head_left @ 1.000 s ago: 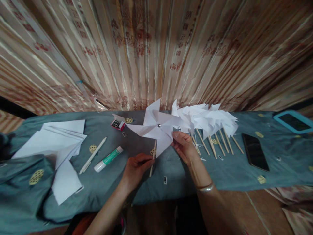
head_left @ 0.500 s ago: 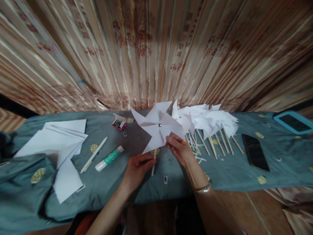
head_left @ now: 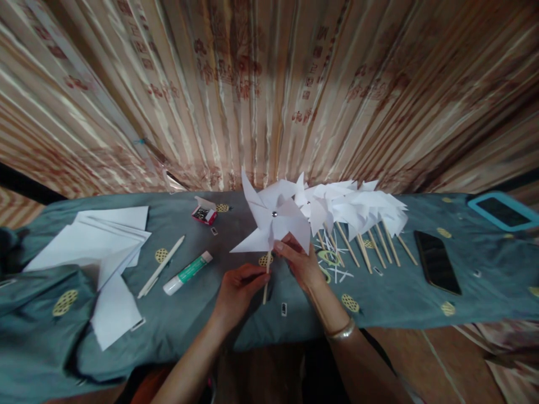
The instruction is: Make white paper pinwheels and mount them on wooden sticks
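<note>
A white paper pinwheel (head_left: 263, 224) with a shiny pin at its centre stands on a thin wooden stick (head_left: 268, 264) in front of me. My left hand (head_left: 240, 289) is closed, pinching that stick below the blades between thumb and fingers. Just beneath the pin, my right hand (head_left: 297, 261) has its thumb and bent fingers at a lower blade, some fingertips hidden behind the paper. Right beside it lies a row of similar pinwheels (head_left: 357, 205), overlapping, their sticks pointing toward me.
White paper sheets (head_left: 113, 230) lie at the left, near a white pen (head_left: 162, 266) and a glue stick (head_left: 188, 273). Farther back is an opened small box of pins (head_left: 205, 215). Paper strips (head_left: 337, 272), a phone (head_left: 437, 262) and a blue-framed tablet (head_left: 503, 210) lie rightward.
The pinwheel's blades have turned clockwise about the pin. My right hand has shifted slightly left, closer to the stick, while my left hand stays on the stick.
</note>
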{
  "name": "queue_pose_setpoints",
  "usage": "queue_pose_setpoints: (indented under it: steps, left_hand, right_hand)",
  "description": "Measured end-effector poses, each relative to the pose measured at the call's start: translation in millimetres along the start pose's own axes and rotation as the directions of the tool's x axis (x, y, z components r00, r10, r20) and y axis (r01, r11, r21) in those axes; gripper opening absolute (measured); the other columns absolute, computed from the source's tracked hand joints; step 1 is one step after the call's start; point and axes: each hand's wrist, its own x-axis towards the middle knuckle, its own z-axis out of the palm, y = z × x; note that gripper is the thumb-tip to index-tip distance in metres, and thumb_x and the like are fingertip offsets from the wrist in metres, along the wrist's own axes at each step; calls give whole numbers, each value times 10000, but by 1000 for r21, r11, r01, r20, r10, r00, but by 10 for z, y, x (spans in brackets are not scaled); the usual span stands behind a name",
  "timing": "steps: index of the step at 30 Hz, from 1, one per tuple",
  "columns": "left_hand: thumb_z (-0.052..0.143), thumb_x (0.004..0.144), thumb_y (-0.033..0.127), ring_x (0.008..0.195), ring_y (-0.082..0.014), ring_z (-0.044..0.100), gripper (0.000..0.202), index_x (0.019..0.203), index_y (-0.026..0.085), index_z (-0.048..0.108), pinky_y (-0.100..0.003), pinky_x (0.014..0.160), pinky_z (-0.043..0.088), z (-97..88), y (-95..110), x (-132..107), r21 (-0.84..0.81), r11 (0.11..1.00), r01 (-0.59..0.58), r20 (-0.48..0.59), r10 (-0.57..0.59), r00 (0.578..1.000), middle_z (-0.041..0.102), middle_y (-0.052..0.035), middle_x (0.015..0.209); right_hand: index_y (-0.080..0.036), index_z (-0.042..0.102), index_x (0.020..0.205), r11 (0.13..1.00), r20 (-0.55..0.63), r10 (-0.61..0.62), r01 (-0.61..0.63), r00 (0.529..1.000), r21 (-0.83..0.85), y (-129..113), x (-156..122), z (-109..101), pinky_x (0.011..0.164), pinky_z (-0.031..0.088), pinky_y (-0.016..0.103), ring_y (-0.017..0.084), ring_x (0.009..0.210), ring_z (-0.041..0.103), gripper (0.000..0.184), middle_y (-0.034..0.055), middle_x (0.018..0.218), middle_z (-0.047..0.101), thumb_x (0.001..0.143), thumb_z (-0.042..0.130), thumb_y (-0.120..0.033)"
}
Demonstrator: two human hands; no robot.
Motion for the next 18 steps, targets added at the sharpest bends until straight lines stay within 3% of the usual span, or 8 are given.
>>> queue_pose_setpoints:
  steps: [4, 11, 18]
  left_hand:
    - [731, 640, 337, 658, -161, 579, 173, 706, 182, 772, -267, 648, 446, 26, 21, 13, -56, 998, 18, -3, -18, 1000, 693, -25, 688]
    - [765, 603, 361, 584, -136, 531, 227, 714, 163, 778, -262, 592, 411, 107, -30, 67, -110, 994, -7, -15, 6, 1000, 660, -21, 620]
    - [806, 556, 410, 744, -198, 646, 427, 892, 149, 775, -284, 660, 471, 109, -47, 88, -196, 979, 58, -61, -72, 996, 760, -104, 869]
  right_hand:
    - [-219, 699, 680, 998, 32, 28, -27, 999, -51, 73, -52, 32, 654, 509, 293, 152, 643, 614, 264, -6, 690, 697, 557, 859, -390]
    - [-207, 736, 689, 975, -54, -17, 5, 998, -220, 105, -122, 74, 598, 497, 280, 143, 587, 610, 226, -1, 644, 702, 606, 795, -409]
    - [-186, 722, 660, 889, -172, -180, 85, 969, -450, -252, 39, -199, 558, 464, 273, 129, 542, 560, 323, 3, 603, 685, 597, 758, -501]
